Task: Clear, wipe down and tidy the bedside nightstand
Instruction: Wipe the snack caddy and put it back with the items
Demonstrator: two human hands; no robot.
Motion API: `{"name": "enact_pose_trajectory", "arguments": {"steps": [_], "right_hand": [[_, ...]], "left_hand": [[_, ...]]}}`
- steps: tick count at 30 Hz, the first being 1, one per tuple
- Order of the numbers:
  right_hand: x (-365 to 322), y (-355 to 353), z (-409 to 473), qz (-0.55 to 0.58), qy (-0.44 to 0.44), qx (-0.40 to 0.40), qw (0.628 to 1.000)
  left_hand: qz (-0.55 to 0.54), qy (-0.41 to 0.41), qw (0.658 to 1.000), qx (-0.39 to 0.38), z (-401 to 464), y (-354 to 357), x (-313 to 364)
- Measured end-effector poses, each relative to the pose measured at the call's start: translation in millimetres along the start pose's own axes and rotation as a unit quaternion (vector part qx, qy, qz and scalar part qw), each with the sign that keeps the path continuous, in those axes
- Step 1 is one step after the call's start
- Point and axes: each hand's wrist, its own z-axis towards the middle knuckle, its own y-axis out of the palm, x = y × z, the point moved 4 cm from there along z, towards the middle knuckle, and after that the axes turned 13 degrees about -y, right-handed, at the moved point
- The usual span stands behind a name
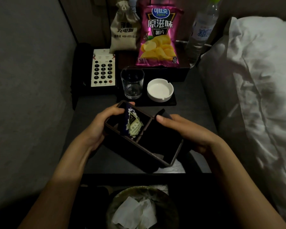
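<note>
A dark two-compartment box (157, 156) is held tilted above the dark nightstand (96, 109). My left hand (97, 128) grips its left end, fingers curled over the far rim. My right hand (186, 131) holds the right side, thumb on the rim by a dark flat item (165, 115). A tea sachet (132, 123) with a floral label leans in the left compartment; the right compartment looks dark inside.
Further back on the nightstand stand an empty glass (132, 83) and a white ashtray (160, 90) on a black mat, a phone keypad (103, 68), a cloth charger bag (124, 28), a pink crisp packet (160, 37) and a water bottle (201, 32). Bin with tissues (139, 210) below; pillow (257, 76) right.
</note>
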Motion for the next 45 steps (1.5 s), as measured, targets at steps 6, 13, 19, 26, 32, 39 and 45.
{"name": "enact_pose_trajectory", "arguments": {"steps": [6,13,19,26,32,39,45], "right_hand": [[3.5,17.5,7.8,-0.006,-0.025,-0.011,1.000],[-1.4,8.4,13.8,0.068,-0.075,0.198,0.975],[0.5,5.8,16.2,0.074,-0.150,0.286,0.943],[7.8,11.9,20.6,0.124,-0.154,0.262,0.945],[5.1,-1.1,17.2,0.117,-0.136,0.284,0.942],[-3.4,-14.8,13.4,0.087,-0.114,0.243,0.959],[2.5,-16.9,9.9,0.005,-0.039,0.130,0.991]], "left_hand": [[0.050,-0.011,0.998,0.028,13.2,4.5,-1.1],[-0.029,0.028,0.999,0.037,11.2,14.8,0.8],[0.061,0.033,0.997,0.036,11.8,28.0,-1.5],[0.099,0.079,0.992,0.026,13.3,22.0,2.0],[0.134,0.053,0.990,-0.012,9.8,21.8,2.9],[0.157,0.037,0.984,-0.076,0.5,19.2,2.0],[0.181,0.009,0.973,-0.143,-2.5,21.3,-3.7]]}}
